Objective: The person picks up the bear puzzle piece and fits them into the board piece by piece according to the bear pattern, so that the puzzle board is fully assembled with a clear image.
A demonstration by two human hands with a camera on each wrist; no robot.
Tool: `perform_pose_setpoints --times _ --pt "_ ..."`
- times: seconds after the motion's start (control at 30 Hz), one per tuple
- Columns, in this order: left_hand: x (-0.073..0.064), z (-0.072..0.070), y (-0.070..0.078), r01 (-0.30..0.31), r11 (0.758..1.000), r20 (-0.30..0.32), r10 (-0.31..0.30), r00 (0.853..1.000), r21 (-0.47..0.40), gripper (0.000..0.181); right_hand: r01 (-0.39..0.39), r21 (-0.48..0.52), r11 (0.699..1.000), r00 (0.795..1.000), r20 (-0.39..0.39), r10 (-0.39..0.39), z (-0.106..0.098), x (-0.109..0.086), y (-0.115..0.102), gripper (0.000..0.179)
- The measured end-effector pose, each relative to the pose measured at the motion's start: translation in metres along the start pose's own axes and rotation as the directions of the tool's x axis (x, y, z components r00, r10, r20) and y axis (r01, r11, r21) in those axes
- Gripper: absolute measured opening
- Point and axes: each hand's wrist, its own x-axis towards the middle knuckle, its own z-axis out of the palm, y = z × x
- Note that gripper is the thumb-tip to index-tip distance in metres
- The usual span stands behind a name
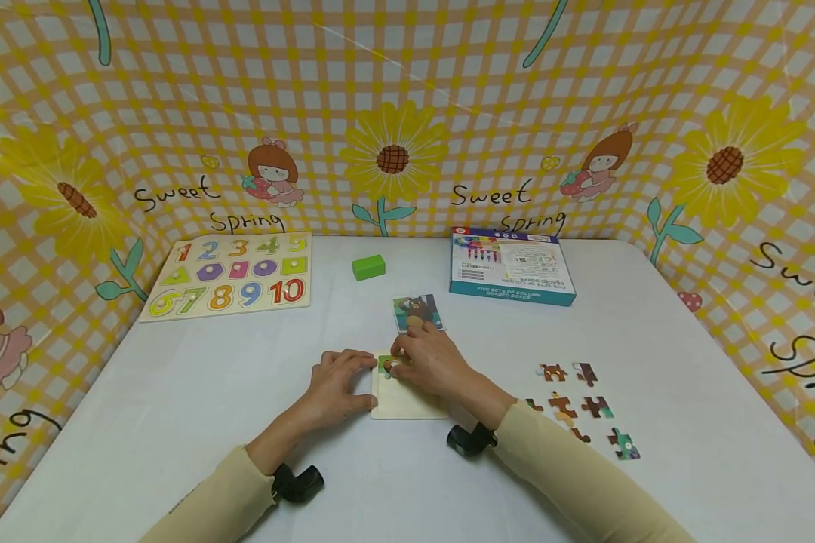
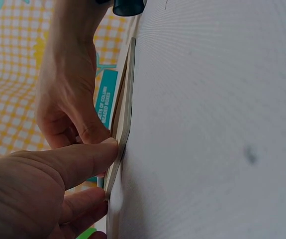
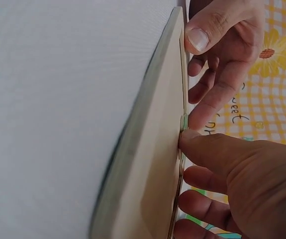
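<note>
On the teal side of the box [image 1: 509,290] at the back of the bench [image 1: 197,392], you can read "FIVE SETS OF COLUMN BEADED BOXES"; the fine print on its top is too small to make out. To your left, the number board [image 1: 227,280] bears numerals 1 through 10. Around you, the checked cloth [image 1: 312,90] repeats "Sweet Spring" in black script.

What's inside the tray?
A green piece, partly covered, in the far left corner. The right hand hides the far right of the tray, so I can't tell what's there.
</note>
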Motion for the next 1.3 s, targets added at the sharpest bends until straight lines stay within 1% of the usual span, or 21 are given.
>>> perform_pose_setpoints --times 0.2,0.37,0.53,0.67,0.8,1.0,1.07,1.3 --pt "0.000 0.000 0.000 0.000 1.000 0.011 0.000 1.000 -0.005 0.051 0.016 -0.003 1.000 1.000 -0.009 -0.016 -0.001 -0.002 0.000 0.028" --pt "-0.001 0.000 0.000 -0.014 1.000 0.010 0.013 1.000 0.011 0.051 -0.017 0.029 0.999 1.000 0.018 0.016 -0.004 -0.005 0.000 0.030" --pt "-0.001 0.000 0.001 -0.013 1.000 0.009 0.013 1.000 0.007 0.051 -0.044 0.071 0.997 0.999 0.029 0.042 -0.013 -0.010 0.005 0.030" --pt "-0.001 -0.001 0.002 0.001 1.000 0.011 -0.001 1.000 -0.001 0.051 -0.045 0.101 0.994 0.999 0.011 0.044 -0.027 -0.019 0.013 0.031" --pt "-0.001 -0.001 0.002 0.003 1.000 0.010 -0.003 1.000 -0.004 0.052 -0.047 0.107 0.993 0.999 -0.013 0.049 -0.038 -0.033 0.026 0.032" --pt "0.000 0.000 0.000 -0.016 1.000 0.012 0.015 1.000 0.014 0.052 -0.085 0.091 0.992 0.995 -0.042 0.089 -0.048 -0.057 0.053 0.033" --pt "-0.001 -0.001 0.000 -0.022 1.000 0.013 0.022 1.000 0.019 0.052 -0.096 0.091 0.991 0.994 -0.047 0.100 -0.052 -0.066 0.062 0.033" --pt "-0.001 -0.001 0.000 -0.016 1.000 0.013 0.016 1.000 0.019 0.053 -0.135 0.094 0.986 0.989 -0.050 0.140 -0.065 -0.096 0.095 0.034"
